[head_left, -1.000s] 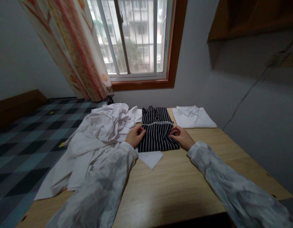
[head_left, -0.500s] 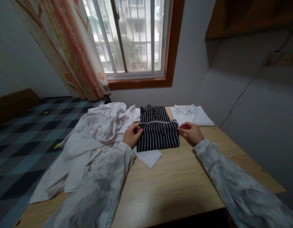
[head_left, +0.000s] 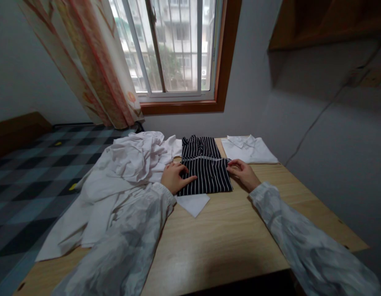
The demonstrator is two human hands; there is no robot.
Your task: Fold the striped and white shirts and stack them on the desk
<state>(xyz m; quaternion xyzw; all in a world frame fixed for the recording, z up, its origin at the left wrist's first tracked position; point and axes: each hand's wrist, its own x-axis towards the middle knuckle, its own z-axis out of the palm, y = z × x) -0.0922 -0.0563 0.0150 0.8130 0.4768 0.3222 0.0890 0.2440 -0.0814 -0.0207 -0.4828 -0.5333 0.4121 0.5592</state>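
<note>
A black-and-white striped shirt (head_left: 207, 179) lies on the table with its lower part folded up over itself; the fold's edge runs across its middle. My left hand (head_left: 175, 176) rests at its left edge, thumb stretched out over the stripes and fingers apart. At the right edge, my right hand (head_left: 244, 174) has its fingertips together on the fabric near the fold's corner. A white cloth corner (head_left: 193, 204) sticks out from under the shirt toward me. Beside my left hand spreads a heap of crumpled white clothes (head_left: 131, 160).
A folded white shirt (head_left: 250, 150) with a collar lies at the table's back right. The wooden table (head_left: 221, 242) stands against the wall below a window (head_left: 178, 49). To the left is a bed with a checked sheet (head_left: 26, 205). A shelf (head_left: 320, 24) hangs at upper right.
My left hand has loosened from a pinch, its thumb now extended across the shirt. My right hand has shifted slightly left along the shirt's right edge. The shirt stays in place.
</note>
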